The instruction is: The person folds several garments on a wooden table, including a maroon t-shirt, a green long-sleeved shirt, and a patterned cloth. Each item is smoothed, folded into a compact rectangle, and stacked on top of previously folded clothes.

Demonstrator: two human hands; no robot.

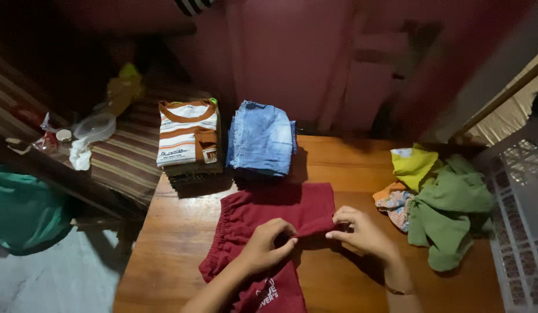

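Note:
A pair of dark red shorts (263, 214) lies spread on the wooden table (176, 249), waistband to the left. My left hand (264, 246) pinches a fold of the red cloth near its middle. My right hand (364, 233) grips the same fold at the shorts' right edge, a thin bracelet on its wrist. Behind the shorts stand two folded stacks: a striped orange and white shirt (187, 136) on top of one, and folded light blue denim (260, 139) beside it.
A loose heap of green (451, 211), yellow (414, 165) and patterned clothes (396, 206) lies at the table's right. A white plastic basket (521, 214) stands at the far right. A striped cushion with plastic bags (95, 127) is at left, above a teal bag (25, 211).

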